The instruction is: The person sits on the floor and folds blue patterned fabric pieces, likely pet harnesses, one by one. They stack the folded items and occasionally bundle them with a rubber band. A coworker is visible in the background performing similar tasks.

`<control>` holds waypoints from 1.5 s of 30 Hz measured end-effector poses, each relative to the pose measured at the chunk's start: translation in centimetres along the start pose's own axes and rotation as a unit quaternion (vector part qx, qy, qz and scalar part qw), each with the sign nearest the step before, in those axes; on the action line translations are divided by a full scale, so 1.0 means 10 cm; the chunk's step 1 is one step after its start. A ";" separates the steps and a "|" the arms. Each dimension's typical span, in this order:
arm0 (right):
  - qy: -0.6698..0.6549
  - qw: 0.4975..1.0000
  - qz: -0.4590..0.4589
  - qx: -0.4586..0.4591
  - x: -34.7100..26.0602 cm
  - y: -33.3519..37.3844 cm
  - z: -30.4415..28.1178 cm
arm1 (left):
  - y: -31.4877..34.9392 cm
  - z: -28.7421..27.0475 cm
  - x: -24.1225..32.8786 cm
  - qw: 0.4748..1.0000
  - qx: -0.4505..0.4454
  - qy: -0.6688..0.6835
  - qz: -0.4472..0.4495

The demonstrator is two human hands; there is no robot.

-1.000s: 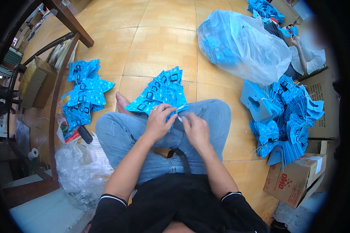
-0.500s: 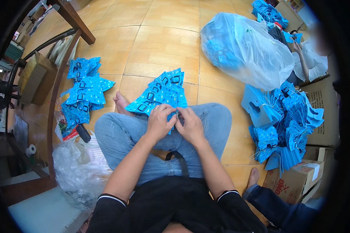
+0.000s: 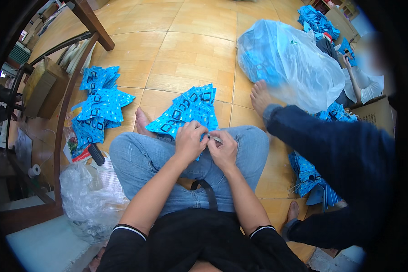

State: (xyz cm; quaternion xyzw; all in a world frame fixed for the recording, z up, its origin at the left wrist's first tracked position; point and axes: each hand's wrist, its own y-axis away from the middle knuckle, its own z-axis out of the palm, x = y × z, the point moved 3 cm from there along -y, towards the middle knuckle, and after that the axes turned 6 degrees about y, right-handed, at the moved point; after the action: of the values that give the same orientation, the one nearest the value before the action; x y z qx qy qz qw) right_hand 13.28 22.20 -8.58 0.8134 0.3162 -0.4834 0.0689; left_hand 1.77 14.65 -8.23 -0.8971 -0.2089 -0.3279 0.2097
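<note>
My left hand [image 3: 190,140] and my right hand [image 3: 223,148] meet over my lap, fingertips pinched close together. Between them a blue edge shows, part of a flat blue printed piece [image 3: 199,156] mostly hidden by my fingers. My right fingers close on something small, too small to make out. Just beyond my hands, against my shins, lies a fanned pile of blue printed pieces [image 3: 186,109] with black square outlines. A second stack of the same pieces [image 3: 99,106] lies on the floor to the left.
A filled clear plastic bag [image 3: 290,63] lies at the far right, near a seated person. Another person's dark-trousered leg [image 3: 331,149] stretches across the right side, over more blue pieces [image 3: 310,174]. At left are a wooden chair frame [image 3: 72,113], crumpled plastic [image 3: 88,199] and a black object [image 3: 96,154].
Another person's leg has swung in from the right, its foot now beside the plastic bag, covering much of the right-hand blue pile. My hands stay together with slight finger movement.
</note>
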 end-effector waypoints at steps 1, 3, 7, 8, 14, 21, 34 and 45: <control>0.009 1.000 0.000 -0.016 0.00 0.01 -0.01 | 0.00 0.00 0.00 1.000 0.005 -0.005 0.003; 0.026 0.999 -0.007 -0.037 0.00 0.00 -0.02 | 0.03 0.01 0.01 1.000 0.006 -0.005 0.002; 0.023 0.999 -0.029 0.002 0.04 -0.05 -0.04 | 0.06 0.01 0.00 1.000 0.005 -0.005 -0.009; 0.006 0.999 -0.025 0.030 0.05 -0.06 -0.04 | 0.06 0.01 -0.01 1.000 0.002 0.003 -0.012; 0.015 0.998 0.009 -0.057 0.03 -0.05 -0.01 | 0.06 0.00 -0.05 0.999 -0.002 0.032 -0.017; 0.019 0.995 0.001 -0.097 -0.03 -0.04 -0.03 | 0.03 -0.01 -0.08 0.996 -0.039 0.052 -0.052; 0.033 0.999 0.003 -0.043 0.02 -0.03 -0.04 | 0.03 -0.02 -0.08 0.997 -0.040 0.060 -0.039; 0.114 0.989 -0.060 -0.073 0.02 0.01 0.00 | 0.02 -0.01 -0.09 0.995 -0.048 0.070 -0.059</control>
State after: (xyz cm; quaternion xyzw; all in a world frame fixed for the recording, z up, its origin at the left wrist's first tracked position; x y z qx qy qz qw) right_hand 13.35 22.23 -8.79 0.8357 0.4043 -0.3665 0.0622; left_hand 1.16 14.22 -8.85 -0.8670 -0.2303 -0.4117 0.1609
